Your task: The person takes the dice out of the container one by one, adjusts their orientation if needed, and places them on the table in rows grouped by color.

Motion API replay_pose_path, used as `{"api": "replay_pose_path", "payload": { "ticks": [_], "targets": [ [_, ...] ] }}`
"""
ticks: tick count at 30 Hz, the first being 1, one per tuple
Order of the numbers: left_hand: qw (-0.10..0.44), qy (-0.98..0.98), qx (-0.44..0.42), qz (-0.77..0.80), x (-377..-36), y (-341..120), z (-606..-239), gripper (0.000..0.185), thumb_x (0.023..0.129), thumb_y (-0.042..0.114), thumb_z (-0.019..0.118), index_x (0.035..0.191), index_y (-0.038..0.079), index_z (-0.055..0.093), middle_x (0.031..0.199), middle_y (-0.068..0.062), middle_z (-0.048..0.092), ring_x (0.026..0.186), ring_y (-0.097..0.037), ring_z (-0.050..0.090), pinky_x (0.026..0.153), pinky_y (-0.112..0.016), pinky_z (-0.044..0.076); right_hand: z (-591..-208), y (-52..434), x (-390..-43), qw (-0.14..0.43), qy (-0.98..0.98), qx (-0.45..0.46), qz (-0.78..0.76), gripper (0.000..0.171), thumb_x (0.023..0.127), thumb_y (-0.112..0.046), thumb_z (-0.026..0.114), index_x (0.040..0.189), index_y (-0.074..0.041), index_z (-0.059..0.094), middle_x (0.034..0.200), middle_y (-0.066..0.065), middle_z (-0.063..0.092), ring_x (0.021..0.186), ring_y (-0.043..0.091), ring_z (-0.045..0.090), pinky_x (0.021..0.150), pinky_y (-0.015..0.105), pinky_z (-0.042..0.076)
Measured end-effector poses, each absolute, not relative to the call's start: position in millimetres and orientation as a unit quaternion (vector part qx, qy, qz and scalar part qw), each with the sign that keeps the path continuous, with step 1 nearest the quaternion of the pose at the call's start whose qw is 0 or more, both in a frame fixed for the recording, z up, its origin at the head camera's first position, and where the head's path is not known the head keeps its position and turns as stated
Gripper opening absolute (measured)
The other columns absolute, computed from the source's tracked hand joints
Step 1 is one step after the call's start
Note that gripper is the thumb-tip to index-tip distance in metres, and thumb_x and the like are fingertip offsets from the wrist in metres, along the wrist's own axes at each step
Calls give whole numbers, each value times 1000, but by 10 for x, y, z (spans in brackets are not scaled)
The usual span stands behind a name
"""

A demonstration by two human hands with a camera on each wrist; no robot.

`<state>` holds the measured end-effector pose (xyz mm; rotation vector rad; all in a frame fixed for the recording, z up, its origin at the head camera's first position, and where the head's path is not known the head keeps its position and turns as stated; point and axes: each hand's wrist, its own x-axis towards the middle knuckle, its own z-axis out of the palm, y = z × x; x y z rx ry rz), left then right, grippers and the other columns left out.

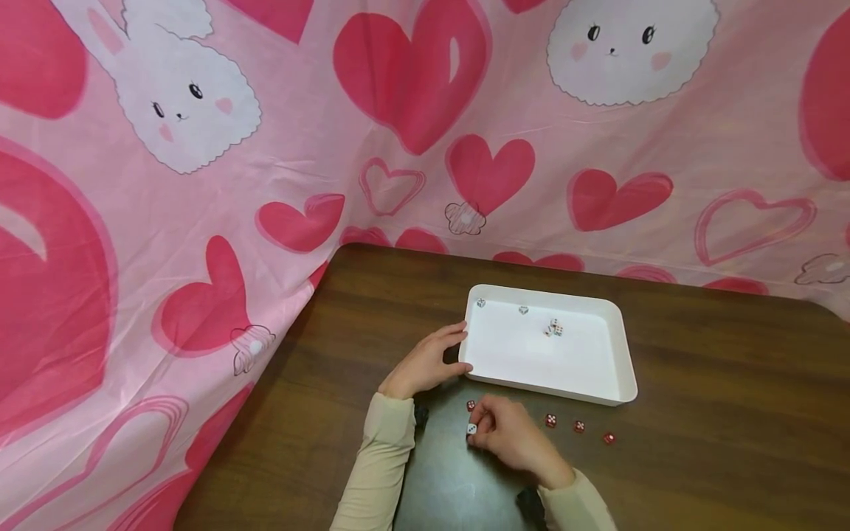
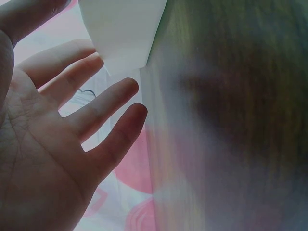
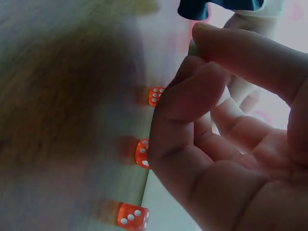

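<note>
In front of the tray, a white die in a fingertip pinch

On the near part of the desk [image 1: 332,383], my right grip [image 1: 514,436] is narrowed on one white die [image 1: 472,428], thumb and fingertips closing on its sides. It sits just this side of a red die [image 1: 471,405]; whether it touches the wood I cannot tell. I judge it light and rigid, hard to damage, yet smooth enough to skid or spin if squeezed off-centre. Two opposite flat faces should give the best hold, low and level, with only mild pressure; corners would likely roll out. My left grip [image 1: 426,361] is spread wide against the left side of the white tray [image 1: 544,383], thumb by its near corner. The tray's thin wall looks stiff but light, apt to slide if pushed, so fingertips along that side seem enough.
</note>
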<state>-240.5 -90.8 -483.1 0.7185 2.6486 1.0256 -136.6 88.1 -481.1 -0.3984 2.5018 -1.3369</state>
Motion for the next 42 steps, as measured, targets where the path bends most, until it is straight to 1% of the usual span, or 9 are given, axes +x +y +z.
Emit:
{"api": "replay_pose_path", "payload": {
  "ticks": [8,16,23,33,42],
  "targets": [
    [109,897,245,351,-2411,-918,-4819,64,87,30,72,142,8,48,155,2,37,141,-18,37,114,-38,34,-4831,839,-1346,133,873,-138,-448,18,73,-2,75,80,-8,59,63,-4,58,54,3,48,54,21,39],
    [111,896,244,353,-2415,-916,-4828,63,87,29,72,142,8,48,155,2,37,142,-18,36,113,-38,34,-4875,799,-1336,132,877,-133,-443,21,69,7,72,78,-6,57,60,-2,56,51,5,47,50,21,38],
    [113,897,236,356,-2412,-905,-4832,64,87,30,72,142,9,48,155,2,37,141,-18,37,113,-40,34,-4867,756,-1324,133,888,-113,-425,23,68,6,73,76,-8,57,60,-3,54,53,9,47,51,22,37],
    [114,897,234,358,-2409,-898,-4833,63,87,29,72,142,8,49,154,1,38,141,-19,38,113,-40,35,-4872,721,-1306,107,905,-116,-396,23,65,9,70,73,-9,56,59,-4,52,54,7,45,52,22,37],
    [114,896,234,360,-2407,-892,-4835,63,87,28,73,142,9,49,154,1,38,141,-19,38,113,-39,35,-4885,735,-1309,114,900,-117,-403,24,64,10,68,79,-6,58,59,-3,52,52,9,45,51,23,37]
  ]
}}
